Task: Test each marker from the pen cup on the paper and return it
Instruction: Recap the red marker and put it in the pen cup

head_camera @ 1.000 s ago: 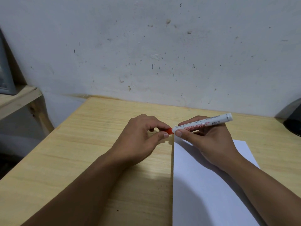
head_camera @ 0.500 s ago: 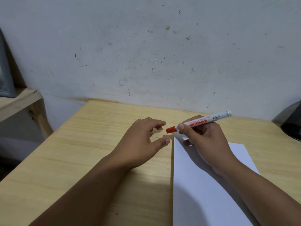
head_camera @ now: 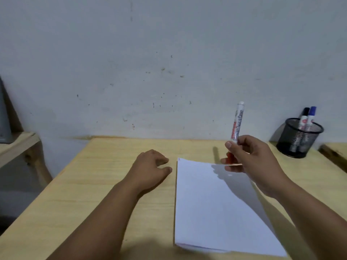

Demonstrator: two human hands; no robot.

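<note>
A: Where's the red marker [head_camera: 237,126] right now?

B: Right of centre in the frame, standing almost upright with its white end toward the top and its red cap end down among the fingers. The right hand [head_camera: 251,162] grasps it low on the barrel, thumb across the front and fingers curled behind, above the far right corner of the paper [head_camera: 212,207].

A: Is the tip on the sheet?

B: No, the marker is held clear of it. Its shadow and the hand's fall across the upper part of the sheet.

A: And the other hand?

B: The left hand [head_camera: 150,167] sits at the middle of the frame, resting on the wooden table [head_camera: 90,184] just left of the paper's top left corner. Its fingers are loosely curled and it has nothing in it.

A: Any marks on the paper?

B: A tiny red mark at the top left corner of the sheet; the rest looks white, though the picture is soft.

A: Where's the pen cup [head_camera: 298,137]?

B: At the right of the frame, a black mesh cup against the wall [head_camera: 169,53], on the table's far right corner. Two markers stand in it, a black-capped marker [head_camera: 303,117] and, touching it on the right, a blue-capped marker [head_camera: 311,114]
</note>
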